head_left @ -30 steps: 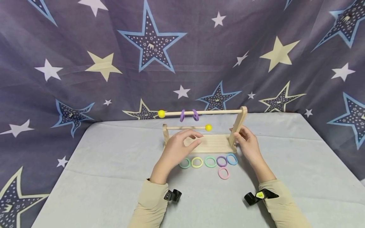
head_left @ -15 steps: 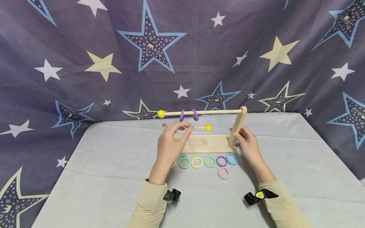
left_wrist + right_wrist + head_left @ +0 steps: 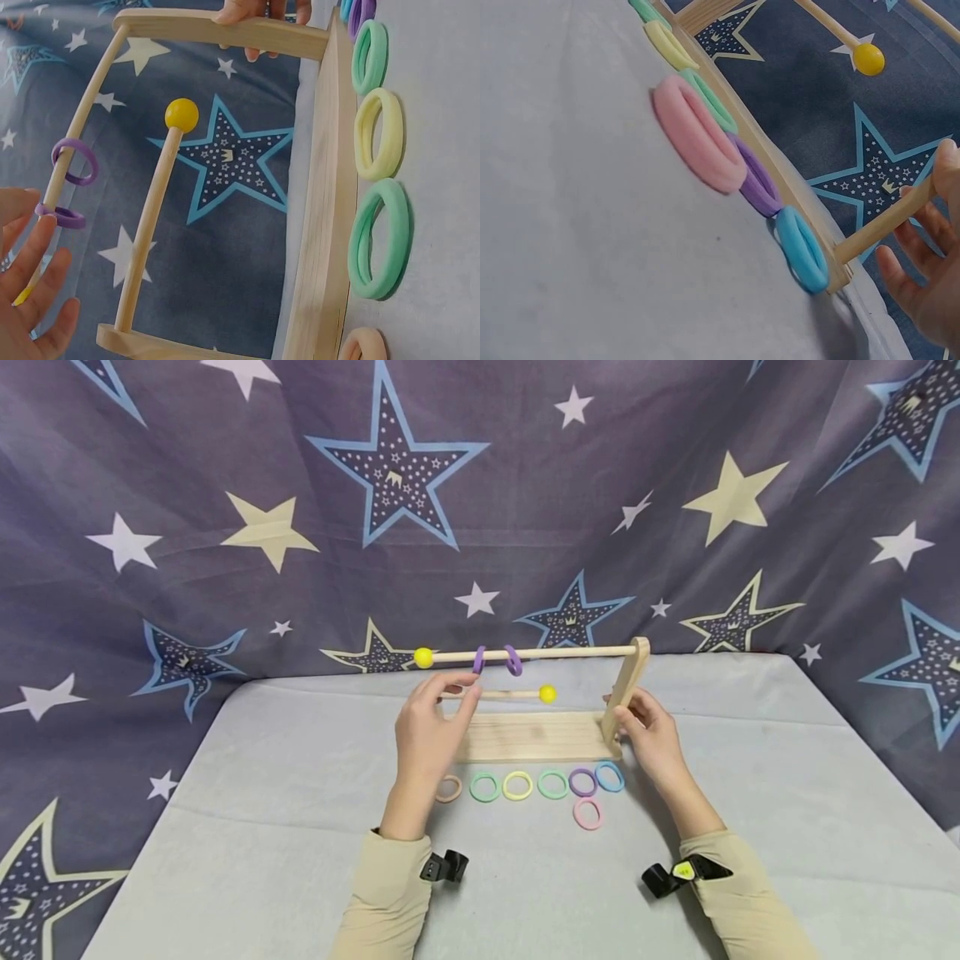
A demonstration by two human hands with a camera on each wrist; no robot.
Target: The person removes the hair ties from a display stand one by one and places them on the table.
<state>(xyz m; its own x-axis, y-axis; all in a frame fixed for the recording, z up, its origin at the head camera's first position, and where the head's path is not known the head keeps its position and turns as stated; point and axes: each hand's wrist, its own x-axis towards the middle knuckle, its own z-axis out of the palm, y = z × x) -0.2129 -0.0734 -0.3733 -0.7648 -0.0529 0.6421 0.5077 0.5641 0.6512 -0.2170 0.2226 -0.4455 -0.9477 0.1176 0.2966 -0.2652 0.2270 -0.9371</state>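
Observation:
A wooden stand (image 3: pixel 540 739) has a long upper rod (image 3: pixel 577 652) and a shorter lower rod (image 3: pixel 510 695), each tipped with a yellow ball. Two purple hair ties (image 3: pixel 513 662) (image 3: pixel 75 161) hang on the upper rod. My left hand (image 3: pixel 427 735) is at the left one; in the left wrist view its thumb and a finger pinch that hair tie's edge (image 3: pixel 67 218). My right hand (image 3: pixel 652 735) grips the right upright (image 3: pixel 626 689), thumb in front and fingers behind. The left upright is mostly hidden behind my left hand.
Along the stand's front lie several hair ties on the grey cloth: tan (image 3: pixel 448 788), green (image 3: pixel 485 787), yellow (image 3: pixel 517 786), another green (image 3: pixel 553 784), purple (image 3: pixel 582 782) and blue (image 3: pixel 610 777). A pink one (image 3: pixel 588 813) lies nearer. A star-patterned curtain (image 3: pixel 337 593) hangs behind.
My left hand has moved left and up from over the base to the left purple hair tie, uncovering the tan one. My right hand has stayed on the upright.

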